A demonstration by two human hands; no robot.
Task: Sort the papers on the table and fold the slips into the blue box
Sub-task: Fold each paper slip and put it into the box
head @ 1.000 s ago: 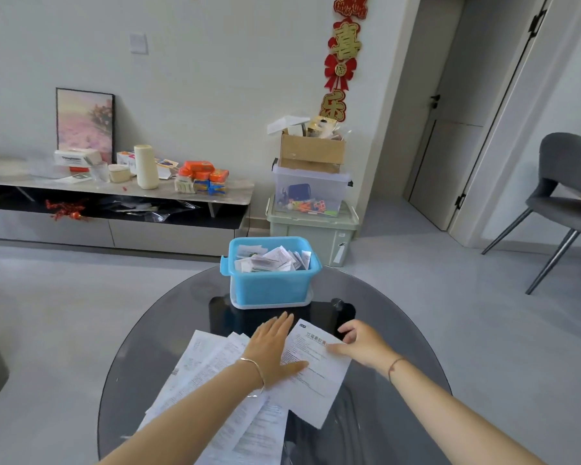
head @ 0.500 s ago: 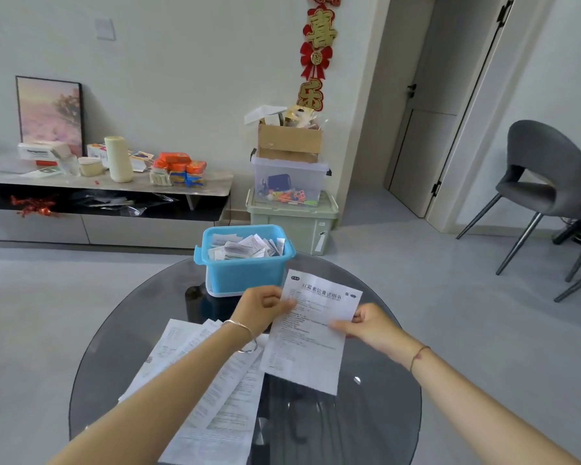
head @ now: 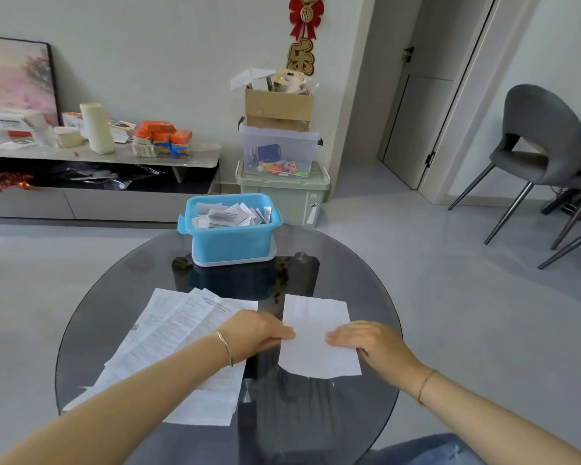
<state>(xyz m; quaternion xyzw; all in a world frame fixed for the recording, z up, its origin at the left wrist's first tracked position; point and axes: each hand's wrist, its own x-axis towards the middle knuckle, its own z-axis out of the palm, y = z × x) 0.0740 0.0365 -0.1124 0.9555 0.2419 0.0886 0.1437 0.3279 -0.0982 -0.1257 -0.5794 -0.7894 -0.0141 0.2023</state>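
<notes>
**Item:** slip, white, blank face up, no crease showing.

**Location:** over the tabletop, just right of the spread papers and on the near side of the blue box. Its long axis runs away from the person, with the short edges near and far.

**Left hand****:** fingers curled, pinching the slip's left long edge at mid-length.

**Right hand****:** fingers laid over the right long edge, directly opposite the left hand. The thumb is hidden beneath and apparently pinches the edge.

**Clearance:** it cannot be told whether the slip rests on the glass or hangs just above it.

**Blue box:** far centre of the tabletop, lid off, holding many folded slips. It lies ahead and a little left of the held slip, and the left hand is the nearer one.

**Step judged:** folding not yet begun. With a hand on each long edge, bringing them together would crease the slip along its long axis. The drop into the box then goes forward and left.
</notes>
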